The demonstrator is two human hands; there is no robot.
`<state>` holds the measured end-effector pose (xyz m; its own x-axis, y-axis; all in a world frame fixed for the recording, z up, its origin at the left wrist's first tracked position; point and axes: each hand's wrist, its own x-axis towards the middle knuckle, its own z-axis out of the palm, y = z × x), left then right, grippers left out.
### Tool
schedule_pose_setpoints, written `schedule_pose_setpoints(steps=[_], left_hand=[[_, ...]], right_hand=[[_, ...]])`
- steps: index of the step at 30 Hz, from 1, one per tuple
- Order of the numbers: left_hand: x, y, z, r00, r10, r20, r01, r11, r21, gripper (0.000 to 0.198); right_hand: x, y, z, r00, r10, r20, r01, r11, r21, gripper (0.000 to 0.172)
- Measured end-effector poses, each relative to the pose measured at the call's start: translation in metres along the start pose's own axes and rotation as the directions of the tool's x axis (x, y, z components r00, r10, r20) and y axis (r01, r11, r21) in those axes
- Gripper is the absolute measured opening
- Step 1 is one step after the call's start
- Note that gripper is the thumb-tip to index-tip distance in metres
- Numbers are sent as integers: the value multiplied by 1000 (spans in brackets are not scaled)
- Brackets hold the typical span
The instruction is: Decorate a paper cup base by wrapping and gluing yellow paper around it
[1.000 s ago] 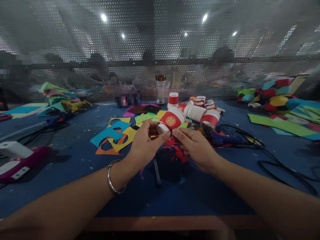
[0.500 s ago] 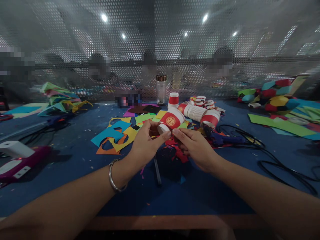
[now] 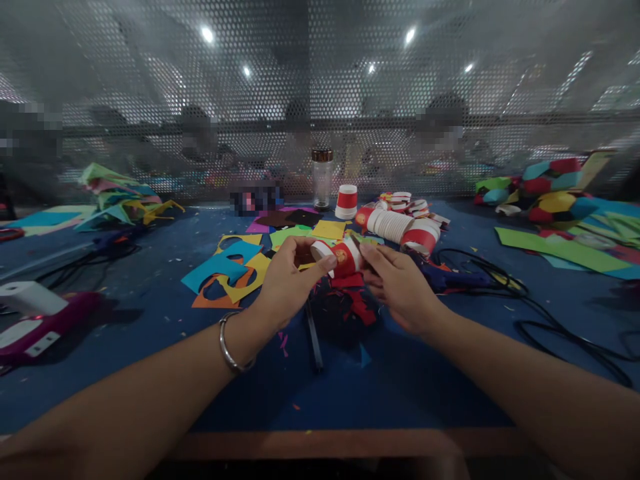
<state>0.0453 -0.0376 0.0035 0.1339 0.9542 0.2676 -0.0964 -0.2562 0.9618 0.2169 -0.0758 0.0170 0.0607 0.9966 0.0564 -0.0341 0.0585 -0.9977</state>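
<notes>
A red and white paper cup (image 3: 346, 259) lies tilted on its side between my two hands above the table. My left hand (image 3: 286, 283) is closed round its base end, the thumb pressed along the side. At the rim end, my right hand (image 3: 403, 285) pinches the cup's edge between thumb and fingers; a small dark shape there is too blurred to name. Red paper scraps (image 3: 361, 308) lie underneath. Beside them is a thin grey stick-like tool (image 3: 315, 337). Coloured sheets with round cut-outs, one of them blue (image 3: 227, 265), lie left of my left hand.
Behind my hands are a stack of paper cups (image 3: 393, 225), an upside-down cup (image 3: 347, 202) and a glass bottle (image 3: 322, 183). A blue glue gun (image 3: 457, 277) with black cable (image 3: 543, 340) lies right. A purple power strip (image 3: 53, 330) sits left; mesh (image 3: 250, 100) stands behind.
The cup has been turned and lowered between my hands, so its rim now points to the right. My right hand has shifted slightly right, from below the cup to its rim.
</notes>
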Motion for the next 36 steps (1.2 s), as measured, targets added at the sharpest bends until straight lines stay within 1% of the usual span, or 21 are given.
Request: schedule_pose_setpoints(steps=[2,5,6,8,10,12,15,18,21,24,29,33,36], left_hand=[[6,-3,-4,999,8,-31,-8,1000,16,47],[12,-7,-7,998,10,-61,-9,1000,17,48],[14,-8,-8,998,3,-61,-3,1000,3,47],[15,-8,-7,999,-22,-50,20,999,-42,49],[14,-7,-5,998,-55,-41,51,994,-96,50],[13,-4,-4,994,-95,-48,87,986,-143,45],[10,3,-1,979,-199,-32,187,955,-232,33],[7,9,3,956,-293,28,285,898,-335,30],[4,13,10,946,-318,59,315,862,-398,24],[3,13,18,951,-298,77,300,845,-442,20],[8,9,29,975,-205,81,219,862,-456,29],[23,10,46,985,-142,103,172,898,-405,30],[42,12,59,992,-82,100,108,952,-287,33]], right_hand=[[5,0,-3,999,-3,-39,4,1000,25,54],[11,2,-8,998,-13,-57,14,1000,19,54],[12,3,-10,997,-44,-62,43,999,-28,54],[13,4,-12,988,-144,-62,131,975,-182,53],[13,5,-13,966,-255,-46,223,911,-348,50],[12,4,-13,941,-338,-25,284,827,-486,47],[11,3,-13,909,-416,15,336,711,-617,42],[10,1,-12,896,-443,23,357,688,-632,31],[11,0,-12,876,-482,-20,370,698,-614,23],[12,-1,-15,858,-509,-71,378,717,-585,21],[14,-6,-21,826,-549,-127,365,694,-620,20],[15,-11,-26,794,-585,-163,376,684,-626,22],[16,-15,-31,778,-593,-207,363,693,-623,20]])
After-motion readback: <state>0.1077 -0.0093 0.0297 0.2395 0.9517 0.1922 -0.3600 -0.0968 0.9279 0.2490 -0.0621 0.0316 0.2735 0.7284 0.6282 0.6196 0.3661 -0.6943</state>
